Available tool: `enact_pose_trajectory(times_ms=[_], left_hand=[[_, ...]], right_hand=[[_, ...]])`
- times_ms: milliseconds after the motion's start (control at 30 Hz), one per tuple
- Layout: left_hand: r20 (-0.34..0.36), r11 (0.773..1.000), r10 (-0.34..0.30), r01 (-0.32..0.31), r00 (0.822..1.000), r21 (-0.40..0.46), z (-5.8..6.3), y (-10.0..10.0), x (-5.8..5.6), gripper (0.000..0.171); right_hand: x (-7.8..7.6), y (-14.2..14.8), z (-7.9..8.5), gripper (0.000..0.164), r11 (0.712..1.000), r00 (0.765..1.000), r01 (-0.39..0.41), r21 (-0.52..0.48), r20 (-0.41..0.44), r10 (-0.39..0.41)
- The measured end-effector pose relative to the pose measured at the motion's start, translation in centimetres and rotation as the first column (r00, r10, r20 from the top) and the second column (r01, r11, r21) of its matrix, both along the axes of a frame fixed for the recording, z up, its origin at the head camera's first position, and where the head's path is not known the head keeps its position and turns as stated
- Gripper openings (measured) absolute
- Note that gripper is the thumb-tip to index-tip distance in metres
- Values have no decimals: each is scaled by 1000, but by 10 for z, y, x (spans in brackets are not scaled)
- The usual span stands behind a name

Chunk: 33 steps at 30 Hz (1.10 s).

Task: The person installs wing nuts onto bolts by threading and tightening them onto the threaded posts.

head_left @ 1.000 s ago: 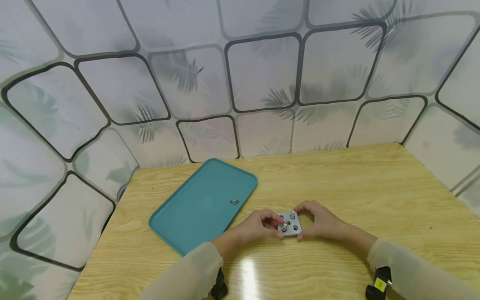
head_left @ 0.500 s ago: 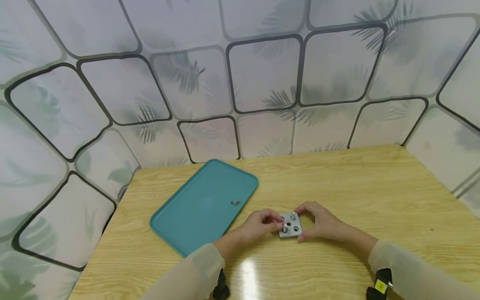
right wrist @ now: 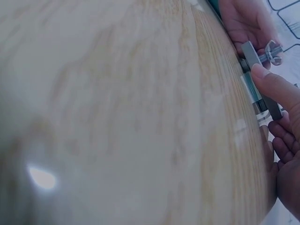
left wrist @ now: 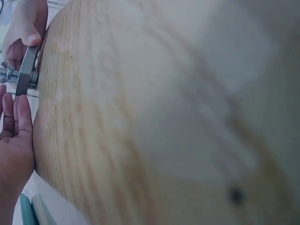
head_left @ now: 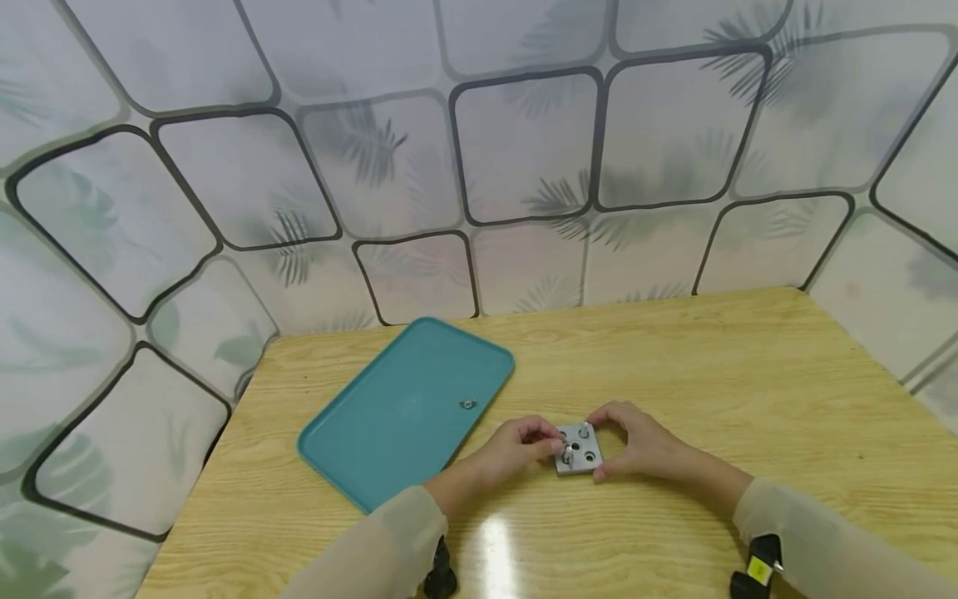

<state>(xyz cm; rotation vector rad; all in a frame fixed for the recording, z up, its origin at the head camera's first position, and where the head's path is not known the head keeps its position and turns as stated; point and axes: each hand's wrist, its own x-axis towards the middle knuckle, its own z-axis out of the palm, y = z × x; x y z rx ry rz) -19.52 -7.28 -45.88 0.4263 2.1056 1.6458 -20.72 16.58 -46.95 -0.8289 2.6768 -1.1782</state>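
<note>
Pinching a square grey metal plate point(head_left: 583, 450) by its edges, the right hand point(head_left: 642, 440) faces the left hand point(head_left: 512, 449), at a silvery wing nut point(right wrist: 272, 55), its grip unclear. Beneath: wood-grain counter point(head_left: 718, 358), rectangular teal tray point(head_left: 404, 416) leftward.

Low in the head view, right of centre, we are seeing a smooth metal plate point(head_left: 585, 451) with a dull sheen; at the right wrist view's upper right, a threaded metal bolt point(right wrist: 277, 49) is gleaming. The tray point(head_left: 374, 424), left of centre, is looking like smooth plastic (fairly matt, we are finding). The wood-grained tabletop point(head_left: 711, 374) is shining glossily at the bottom, while the left sleeve point(head_left: 382, 541) is showing matt cloth.
</note>
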Motion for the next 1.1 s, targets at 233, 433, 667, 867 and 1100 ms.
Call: enact_pose_trajectory(times_ms=[233,433,667,867,1100], left_hand=[[-41,997,-60,58,997,-49,4,-1,2,23],[-55,997,-62,59,997,-56,2,-2,3,22],[-60,999,-23,21,998,-37,0,-1,1,17],[-51,999,31,-33,998,-42,-1,0,-1,12],[-33,999,18,-19,999,-38,-1,1,0,15]], right_hand=[[1,-1,1,69,1000,999,0,-1,40,0],[1,-1,2,69,1000,999,4,3,44,-4],[1,-1,0,69,1000,1000,2,-1,30,-2],[1,-1,0,70,1000,1000,1,7,10,-1],[1,-1,1,69,1000,1000,4,0,17,-4]])
